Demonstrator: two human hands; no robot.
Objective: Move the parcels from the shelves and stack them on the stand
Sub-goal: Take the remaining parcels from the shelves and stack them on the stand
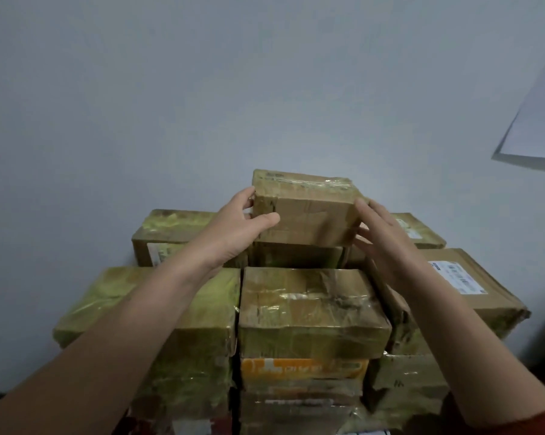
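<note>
Head view: a small brown cardboard parcel wrapped in clear glossy tape sits at the top of a pile of taped cardboard parcels, resting on a darker box directly beneath it and standing close to a pale grey wall. The left hand grips the parcel's left end, thumb laid across the near face and fingers curled round the far left edge. The right hand is spread, its nearly straight fingers against the parcel's right edge. In the front row lie a yellow-green taped parcel at left, a brown taped parcel at centre above an orange printed box, and a large flat brown parcel bearing a white label at right. A white paper sheet hangs on the wall at upper right.
</note>
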